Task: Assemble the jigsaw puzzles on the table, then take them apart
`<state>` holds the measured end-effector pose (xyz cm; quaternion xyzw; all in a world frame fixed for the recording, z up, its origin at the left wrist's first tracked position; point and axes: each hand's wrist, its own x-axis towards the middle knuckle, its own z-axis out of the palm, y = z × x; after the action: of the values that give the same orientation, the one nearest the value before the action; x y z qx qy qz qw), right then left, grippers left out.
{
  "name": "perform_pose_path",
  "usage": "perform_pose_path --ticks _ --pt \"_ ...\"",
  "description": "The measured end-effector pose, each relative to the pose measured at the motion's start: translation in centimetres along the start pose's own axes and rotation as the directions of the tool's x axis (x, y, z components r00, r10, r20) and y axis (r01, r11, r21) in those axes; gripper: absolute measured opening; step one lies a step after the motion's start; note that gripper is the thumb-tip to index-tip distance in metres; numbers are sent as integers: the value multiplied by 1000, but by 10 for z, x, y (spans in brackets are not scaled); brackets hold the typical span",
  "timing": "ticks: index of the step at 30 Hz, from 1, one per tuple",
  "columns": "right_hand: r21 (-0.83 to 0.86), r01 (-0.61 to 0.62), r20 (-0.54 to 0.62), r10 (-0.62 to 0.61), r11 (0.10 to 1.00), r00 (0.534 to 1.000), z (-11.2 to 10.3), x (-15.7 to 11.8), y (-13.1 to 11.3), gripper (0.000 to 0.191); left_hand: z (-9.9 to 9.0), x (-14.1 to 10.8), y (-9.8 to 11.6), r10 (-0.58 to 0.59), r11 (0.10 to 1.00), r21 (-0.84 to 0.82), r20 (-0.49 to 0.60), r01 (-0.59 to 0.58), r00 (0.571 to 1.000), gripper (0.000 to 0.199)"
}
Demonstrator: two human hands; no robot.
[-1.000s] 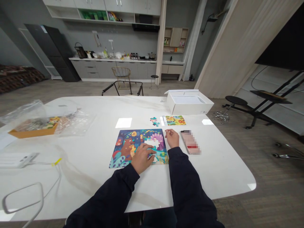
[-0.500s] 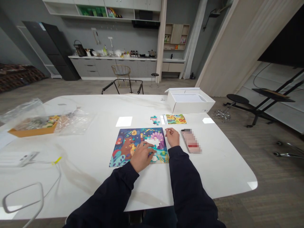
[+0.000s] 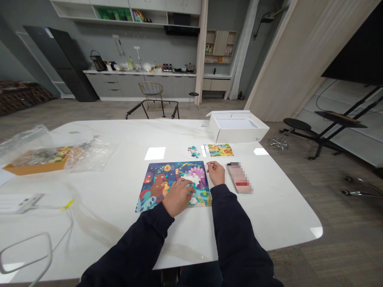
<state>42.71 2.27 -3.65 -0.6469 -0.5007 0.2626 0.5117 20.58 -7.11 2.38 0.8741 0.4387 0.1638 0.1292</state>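
Note:
On the white table (image 3: 119,187) lies a colourful jigsaw puzzle (image 3: 155,183) with a bear and a purple peacock; a white gap (image 3: 196,181) shows beneath the peacock. My left hand (image 3: 178,195) rests over the puzzle's lower middle, fingers spread and bent, their tips at the gap's lower edge. That hand covers part of the picture. At the puzzle's right edge, my right hand (image 3: 216,173) has its fingers curled in; whether a small piece is inside cannot be seen. Several loose teal and pink puzzle pieces (image 3: 194,152) lie behind the puzzle.
Beside the loose pieces is a picture card (image 3: 220,150), with an open white box (image 3: 236,126) behind it. A phone (image 3: 239,178) lies right of my right hand. At left are an orange tray (image 3: 37,167), plastic bags (image 3: 92,155) and a white power strip (image 3: 20,203) with cable.
The view has shifted slightly. My left fingertips have moved a little at the gap's lower edge; my right hand stays curled by the puzzle's right edge.

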Motion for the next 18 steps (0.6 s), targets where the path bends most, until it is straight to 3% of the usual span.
perform_pose_path --ticks 3,5,6,8,11,14,18 --pt "-4 0 1 0 1000 1000 0 0 -1 31 -4 14 -7 40 999 -13 -16 -40 999 12" --pt "-7 0 0 0 1000 1000 0 -1 -2 32 -6 39 -20 21 998 -52 -48 -24 999 19" --pt "-7 0 -1 0 1000 1000 0 -1 -3 32 -6 56 -28 -15 997 -79 -65 9 998 22" --pt "-8 0 -6 0 1000 1000 -1 -1 -5 31 -3 94 -46 -204 973 -127 -79 193 976 24" --pt "-8 -3 -16 2 1000 1000 -4 -2 -9 30 8 147 -72 -299 951 -115 -97 287 949 33" --pt "-16 -2 -27 1 1000 1000 -5 -2 -11 31 18 181 -93 -295 953 -97 -89 287 951 39" --pt "-17 -4 -23 4 1000 1000 -4 -1 -12 30 23 201 -113 -231 971 -80 -44 227 972 39"
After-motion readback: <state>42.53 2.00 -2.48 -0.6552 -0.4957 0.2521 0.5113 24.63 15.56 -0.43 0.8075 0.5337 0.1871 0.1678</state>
